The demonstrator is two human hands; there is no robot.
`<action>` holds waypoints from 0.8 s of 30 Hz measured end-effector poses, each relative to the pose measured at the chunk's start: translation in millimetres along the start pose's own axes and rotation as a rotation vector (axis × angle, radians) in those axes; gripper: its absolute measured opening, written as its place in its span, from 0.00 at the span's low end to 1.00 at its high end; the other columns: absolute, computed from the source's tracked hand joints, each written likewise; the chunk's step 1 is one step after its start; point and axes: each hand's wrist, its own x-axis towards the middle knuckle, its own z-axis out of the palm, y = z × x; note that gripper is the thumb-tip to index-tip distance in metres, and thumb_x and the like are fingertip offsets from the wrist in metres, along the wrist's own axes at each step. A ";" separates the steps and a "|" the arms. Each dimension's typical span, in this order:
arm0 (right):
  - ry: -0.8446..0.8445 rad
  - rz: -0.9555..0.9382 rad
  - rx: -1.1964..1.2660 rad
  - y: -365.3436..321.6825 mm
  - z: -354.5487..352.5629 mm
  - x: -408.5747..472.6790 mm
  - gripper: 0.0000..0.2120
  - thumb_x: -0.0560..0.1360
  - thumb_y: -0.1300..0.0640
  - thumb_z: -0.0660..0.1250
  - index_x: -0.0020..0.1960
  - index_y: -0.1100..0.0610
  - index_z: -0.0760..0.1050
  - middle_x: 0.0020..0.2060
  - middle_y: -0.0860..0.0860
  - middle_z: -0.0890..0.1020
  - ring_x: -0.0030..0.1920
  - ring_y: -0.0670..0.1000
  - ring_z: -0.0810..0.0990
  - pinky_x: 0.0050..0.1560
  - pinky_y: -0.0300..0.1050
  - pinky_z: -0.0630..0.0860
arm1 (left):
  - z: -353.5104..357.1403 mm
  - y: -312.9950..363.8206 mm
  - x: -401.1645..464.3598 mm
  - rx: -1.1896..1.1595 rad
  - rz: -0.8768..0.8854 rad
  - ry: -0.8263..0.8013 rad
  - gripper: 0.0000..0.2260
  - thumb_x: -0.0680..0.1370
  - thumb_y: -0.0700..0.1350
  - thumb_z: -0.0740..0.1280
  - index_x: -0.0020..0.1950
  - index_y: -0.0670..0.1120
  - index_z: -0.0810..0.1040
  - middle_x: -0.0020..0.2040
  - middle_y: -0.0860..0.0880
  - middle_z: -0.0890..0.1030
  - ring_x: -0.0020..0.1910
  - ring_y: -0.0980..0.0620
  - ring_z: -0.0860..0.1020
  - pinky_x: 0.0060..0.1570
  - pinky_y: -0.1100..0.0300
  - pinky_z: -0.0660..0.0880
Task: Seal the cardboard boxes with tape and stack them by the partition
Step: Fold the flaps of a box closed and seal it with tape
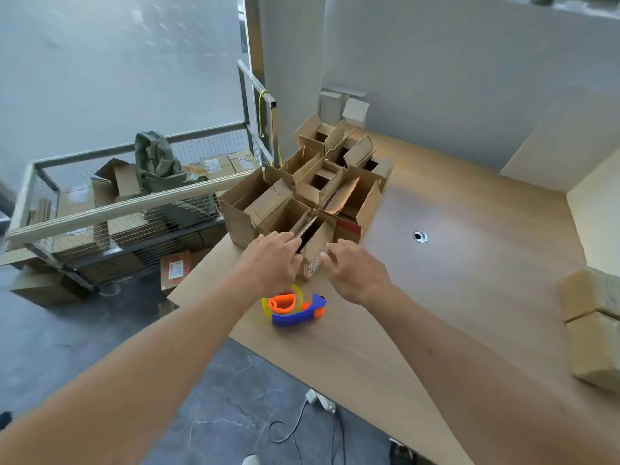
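Several open cardboard boxes with raised flaps are clustered at the table's far left corner. The nearest small box stands between my hands. My left hand touches its left side, fingers reaching over the top flap. My right hand is at its right side with fingers loosely curled toward it; whether it grips the box is unclear. A blue and orange tape dispenser lies on the table just below my hands. Two sealed boxes sit at the right edge by the white partition.
The wooden table has a cable hole right of the boxes. A wire cage cart full of cartons stands on the floor to the left. Cables and a plug lie on the floor under the table's edge.
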 end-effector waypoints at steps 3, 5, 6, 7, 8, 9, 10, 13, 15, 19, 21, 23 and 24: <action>-0.022 0.044 0.025 -23.0 23.9 18.6 0.23 0.83 0.40 0.52 0.68 0.50 0.74 0.65 0.52 0.76 0.65 0.55 0.75 0.60 0.57 0.76 | 4.6 -37.3 10.6 -0.003 0.042 -0.036 0.19 0.85 0.50 0.55 0.74 0.47 0.72 0.69 0.49 0.75 0.67 0.46 0.73 0.69 0.45 0.69; -0.029 0.068 0.032 -30.4 36.8 31.3 0.23 0.83 0.40 0.53 0.71 0.50 0.73 0.67 0.52 0.75 0.67 0.55 0.74 0.61 0.55 0.75 | 8.9 -54.2 20.4 -0.013 0.055 -0.064 0.18 0.85 0.50 0.55 0.72 0.47 0.73 0.67 0.48 0.76 0.66 0.46 0.73 0.69 0.45 0.70; -0.032 0.078 0.032 -31.7 42.3 37.4 0.23 0.83 0.41 0.53 0.71 0.50 0.73 0.67 0.52 0.75 0.67 0.55 0.75 0.61 0.54 0.75 | 11.5 -60.3 25.5 -0.022 0.064 -0.074 0.18 0.85 0.50 0.56 0.72 0.47 0.73 0.67 0.48 0.76 0.66 0.46 0.73 0.69 0.45 0.70; -0.037 0.088 0.030 -31.8 47.6 43.7 0.23 0.83 0.41 0.54 0.71 0.50 0.73 0.67 0.51 0.76 0.66 0.55 0.75 0.61 0.53 0.75 | 14.4 -65.4 31.1 -0.032 0.074 -0.085 0.18 0.85 0.50 0.56 0.73 0.47 0.73 0.67 0.48 0.76 0.67 0.46 0.73 0.70 0.45 0.69; -0.045 0.100 0.029 -30.9 52.6 50.5 0.23 0.83 0.41 0.54 0.71 0.50 0.73 0.67 0.52 0.76 0.66 0.55 0.75 0.60 0.53 0.75 | 17.3 -70.1 36.9 -0.038 0.083 -0.096 0.18 0.85 0.50 0.56 0.73 0.47 0.73 0.68 0.48 0.76 0.67 0.46 0.73 0.70 0.46 0.69; -0.055 0.116 0.029 -29.2 57.5 57.7 0.22 0.83 0.41 0.54 0.71 0.49 0.73 0.67 0.52 0.75 0.66 0.55 0.75 0.60 0.53 0.74 | 20.2 -74.4 43.4 -0.038 0.091 -0.109 0.18 0.85 0.50 0.57 0.73 0.47 0.72 0.69 0.47 0.75 0.68 0.45 0.73 0.70 0.46 0.68; -0.064 0.134 0.031 -26.8 62.4 65.3 0.22 0.83 0.41 0.54 0.71 0.49 0.73 0.67 0.52 0.75 0.67 0.55 0.75 0.60 0.52 0.74 | 23.7 -78.3 50.2 -0.033 0.099 -0.122 0.18 0.85 0.50 0.56 0.73 0.47 0.73 0.69 0.47 0.75 0.69 0.45 0.72 0.70 0.45 0.68; -0.092 0.182 0.047 -18.2 79.2 90.4 0.21 0.82 0.41 0.54 0.69 0.49 0.73 0.69 0.53 0.73 0.68 0.56 0.74 0.61 0.54 0.74 | 35.4 -88.4 73.4 -0.021 0.107 -0.164 0.18 0.85 0.50 0.56 0.72 0.46 0.73 0.70 0.46 0.74 0.69 0.45 0.71 0.71 0.45 0.68; -0.113 0.205 0.077 -13.1 92.9 108.3 0.21 0.82 0.41 0.55 0.70 0.49 0.72 0.72 0.54 0.70 0.69 0.57 0.73 0.63 0.56 0.75 | 44.6 -93.7 90.8 -0.018 0.112 -0.183 0.18 0.85 0.50 0.56 0.72 0.45 0.72 0.71 0.46 0.73 0.70 0.44 0.70 0.72 0.45 0.68; -0.142 0.258 0.119 -6.8 124.7 138.8 0.24 0.83 0.41 0.58 0.77 0.45 0.64 0.80 0.54 0.57 0.73 0.59 0.69 0.65 0.58 0.76 | 68.1 -102.5 124.9 -0.034 0.127 -0.214 0.21 0.86 0.49 0.58 0.78 0.46 0.67 0.78 0.45 0.67 0.76 0.43 0.66 0.75 0.46 0.65; -0.142 0.281 0.111 -4.5 138.5 149.2 0.25 0.83 0.40 0.58 0.78 0.43 0.61 0.81 0.55 0.53 0.74 0.59 0.67 0.64 0.58 0.77 | 79.5 -107.8 137.4 -0.023 0.124 -0.223 0.22 0.85 0.49 0.58 0.80 0.46 0.65 0.80 0.45 0.65 0.77 0.43 0.64 0.75 0.47 0.64; -0.121 0.315 0.120 -3.1 147.9 156.4 0.23 0.83 0.40 0.57 0.76 0.43 0.64 0.81 0.55 0.53 0.73 0.59 0.69 0.62 0.57 0.78 | 88.1 -113.0 147.0 -0.031 0.113 -0.235 0.23 0.85 0.49 0.58 0.81 0.46 0.64 0.80 0.45 0.64 0.78 0.43 0.63 0.76 0.47 0.63; -0.101 0.333 0.134 -3.0 150.7 158.1 0.21 0.83 0.40 0.56 0.73 0.44 0.67 0.81 0.55 0.53 0.71 0.59 0.71 0.60 0.57 0.79 | 91.6 -114.9 150.4 -0.038 0.110 -0.239 0.24 0.85 0.49 0.58 0.81 0.47 0.63 0.81 0.45 0.63 0.79 0.43 0.62 0.76 0.47 0.63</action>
